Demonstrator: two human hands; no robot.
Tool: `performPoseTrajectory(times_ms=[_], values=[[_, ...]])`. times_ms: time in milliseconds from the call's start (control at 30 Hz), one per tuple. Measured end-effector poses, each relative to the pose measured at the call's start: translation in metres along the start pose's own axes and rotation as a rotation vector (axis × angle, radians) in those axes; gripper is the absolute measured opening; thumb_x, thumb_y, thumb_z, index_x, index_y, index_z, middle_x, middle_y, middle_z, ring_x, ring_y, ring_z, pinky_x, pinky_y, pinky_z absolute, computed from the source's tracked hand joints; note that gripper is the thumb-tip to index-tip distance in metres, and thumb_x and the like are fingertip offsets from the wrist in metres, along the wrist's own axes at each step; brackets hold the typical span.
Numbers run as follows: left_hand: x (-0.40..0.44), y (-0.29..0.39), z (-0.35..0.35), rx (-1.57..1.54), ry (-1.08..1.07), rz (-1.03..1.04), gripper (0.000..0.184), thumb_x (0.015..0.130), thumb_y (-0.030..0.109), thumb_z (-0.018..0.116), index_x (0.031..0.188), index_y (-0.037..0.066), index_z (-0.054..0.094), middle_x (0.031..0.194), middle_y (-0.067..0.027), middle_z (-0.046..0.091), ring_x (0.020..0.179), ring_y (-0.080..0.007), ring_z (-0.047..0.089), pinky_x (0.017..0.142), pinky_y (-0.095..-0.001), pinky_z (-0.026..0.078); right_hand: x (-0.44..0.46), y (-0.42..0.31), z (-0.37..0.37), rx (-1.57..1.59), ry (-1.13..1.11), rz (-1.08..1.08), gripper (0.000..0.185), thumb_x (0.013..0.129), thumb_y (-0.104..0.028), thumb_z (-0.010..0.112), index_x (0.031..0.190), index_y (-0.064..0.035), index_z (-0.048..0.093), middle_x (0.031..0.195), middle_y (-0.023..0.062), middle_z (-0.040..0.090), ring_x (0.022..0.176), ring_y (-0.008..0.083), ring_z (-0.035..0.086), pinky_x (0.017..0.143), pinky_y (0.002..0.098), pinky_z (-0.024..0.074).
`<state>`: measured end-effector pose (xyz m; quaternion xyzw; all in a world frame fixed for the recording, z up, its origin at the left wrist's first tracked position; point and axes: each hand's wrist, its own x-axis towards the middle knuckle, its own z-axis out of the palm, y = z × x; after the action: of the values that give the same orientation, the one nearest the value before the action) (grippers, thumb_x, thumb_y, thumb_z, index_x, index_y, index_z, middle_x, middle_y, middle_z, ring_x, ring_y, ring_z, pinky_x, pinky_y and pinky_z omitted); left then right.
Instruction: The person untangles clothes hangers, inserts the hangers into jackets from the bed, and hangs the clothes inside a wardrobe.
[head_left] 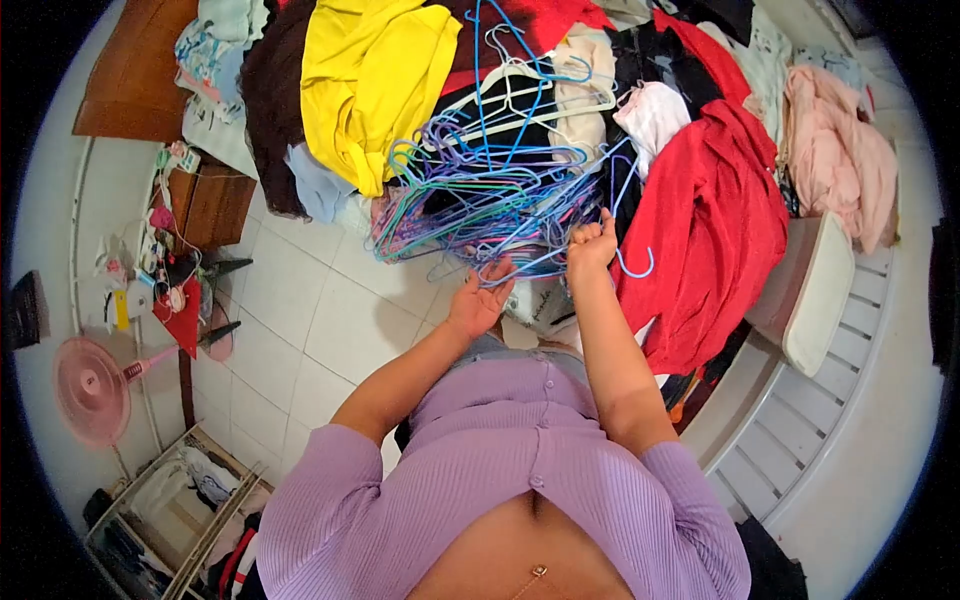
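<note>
A tangled heap of blue, purple and green hangers [470, 205] lies on piled clothes in front of me. My left hand [482, 298] is at the near edge of the heap, its fingers curled around a light blue hanger. At the heap's right side, my right hand [592, 245] is closed on a blue hanger [636, 262] whose hook sticks out to the right. White hangers [510, 95] lie at the back of the heap. A yellow garment [370, 90] is left of them, and a red garment [710, 230] lies right of my right hand.
A pink garment [840, 150] hangs over a white container [805, 290] at the right, beside a white slatted surface [800, 430]. At the left are a pink fan [92, 392], wooden furniture [208, 205] and a metal rack [170, 510]. White floor tiles [300, 300] show below.
</note>
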<state>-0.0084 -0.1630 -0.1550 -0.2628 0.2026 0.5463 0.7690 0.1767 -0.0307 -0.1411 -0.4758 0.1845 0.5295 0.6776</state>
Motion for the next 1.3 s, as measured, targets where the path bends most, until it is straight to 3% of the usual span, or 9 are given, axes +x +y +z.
performPoseTrajectory(times_ms=[233, 300, 400, 533, 733, 1000, 1133, 1233, 1300], values=[[-0.018, -0.001, -0.001, 0.176, -0.226, -0.032, 0.034, 0.096, 0.02, 0.037, 0.121, -0.002, 0.046, 0.125, -0.015, 0.05, 0.119, -0.0302, 0.045, 0.101, -0.0392, 0.038, -0.015, -0.019, -0.008, 0.004, -0.012, 0.077, 0.023, 0.095, -0.031, 0.04, 0.107, -0.0155, 0.05, 0.053, -0.0044, 0.022, 0.04, 0.0081, 0.02, 0.036, 0.0224, 0.0177], [-0.017, -0.005, -0.012, 0.574, -0.146, 0.012, 0.034, 0.094, 0.017, 0.045, 0.122, -0.002, 0.046, 0.126, -0.0134, 0.05, 0.119, -0.0244, 0.046, 0.099, -0.0355, 0.039, -0.02, -0.016, -0.007, -0.006, 0.004, 0.05, 0.022, 0.094, -0.029, 0.039, 0.107, -0.0143, 0.049, 0.053, -0.0046, 0.022, 0.041, 0.0079, 0.02, 0.036, 0.022, 0.0168], [-0.01, -0.01, -0.02, 0.712, 0.006, 0.019, 0.033, 0.093, 0.015, 0.05, 0.121, -0.002, 0.047, 0.127, -0.0108, 0.049, 0.117, -0.0201, 0.047, 0.097, -0.0332, 0.04, -0.023, -0.003, -0.005, -0.057, -0.014, -0.024, 0.016, 0.091, -0.025, 0.046, 0.098, -0.0111, 0.05, 0.052, -0.0054, 0.024, 0.041, 0.0068, 0.022, 0.036, 0.0225, 0.0167], [-0.007, -0.019, -0.021, 0.838, -0.065, 0.036, 0.037, 0.092, 0.026, 0.052, 0.12, 0.002, 0.051, 0.127, -0.0069, 0.05, 0.118, -0.0184, 0.047, 0.096, -0.031, 0.039, -0.023, 0.012, 0.003, -0.14, 0.032, -0.125, 0.014, 0.089, -0.025, 0.05, 0.092, -0.0108, 0.052, 0.05, -0.0053, 0.026, 0.04, 0.0069, 0.023, 0.036, 0.0232, 0.0158], [-0.007, -0.021, -0.016, 0.988, 0.086, -0.049, 0.04, 0.094, 0.032, 0.048, 0.12, 0.002, 0.051, 0.124, -0.0079, 0.052, 0.116, -0.0192, 0.05, 0.097, -0.0317, 0.039, -0.026, 0.016, 0.007, -0.154, 0.015, -0.136, 0.014, 0.087, -0.025, 0.051, 0.09, -0.0119, 0.054, 0.05, -0.0053, 0.025, 0.039, 0.007, 0.022, 0.037, 0.024, 0.016], [0.03, -0.023, -0.059, 1.051, 0.132, 0.338, 0.032, 0.088, 0.019, 0.056, 0.114, 0.002, 0.049, 0.103, -0.0118, 0.063, 0.089, -0.0208, 0.064, 0.073, -0.026, 0.051, -0.043, 0.001, -0.009, -0.215, -0.002, -0.153, 0.014, 0.089, -0.025, 0.049, 0.094, -0.0126, 0.053, 0.051, -0.0048, 0.026, 0.04, 0.0067, 0.023, 0.036, 0.0232, 0.0168], [0.037, -0.018, -0.045, 1.008, 0.252, 0.344, 0.031, 0.088, 0.015, 0.055, 0.115, 0.002, 0.048, 0.1, -0.0124, 0.064, 0.089, -0.0221, 0.064, 0.075, -0.0278, 0.051, -0.046, 0.011, -0.011, -0.153, -0.053, -0.169, 0.019, 0.093, -0.028, 0.044, 0.102, -0.0132, 0.051, 0.053, -0.0043, 0.024, 0.042, 0.0073, 0.021, 0.037, 0.0239, 0.0176], [0.044, -0.012, -0.041, 0.854, 0.317, 0.153, 0.032, 0.088, 0.013, 0.054, 0.117, 0.002, 0.049, 0.102, -0.0141, 0.063, 0.09, -0.0238, 0.064, 0.078, -0.0316, 0.05, -0.044, 0.012, -0.006, -0.14, -0.033, -0.179, 0.017, 0.093, -0.026, 0.044, 0.101, -0.0131, 0.051, 0.053, -0.0043, 0.024, 0.042, 0.0074, 0.021, 0.037, 0.0239, 0.0181], [0.048, -0.007, -0.037, 0.998, 0.281, 0.001, 0.044, 0.092, 0.016, 0.047, 0.133, 0.007, 0.035, 0.112, -0.017, 0.059, 0.104, -0.026, 0.059, 0.092, -0.0381, 0.046, -0.042, 0.013, -0.004, -0.126, -0.054, -0.18, 0.017, 0.092, -0.026, 0.045, 0.102, -0.0124, 0.051, 0.053, -0.0043, 0.024, 0.042, 0.0074, 0.021, 0.038, 0.024, 0.0185]])
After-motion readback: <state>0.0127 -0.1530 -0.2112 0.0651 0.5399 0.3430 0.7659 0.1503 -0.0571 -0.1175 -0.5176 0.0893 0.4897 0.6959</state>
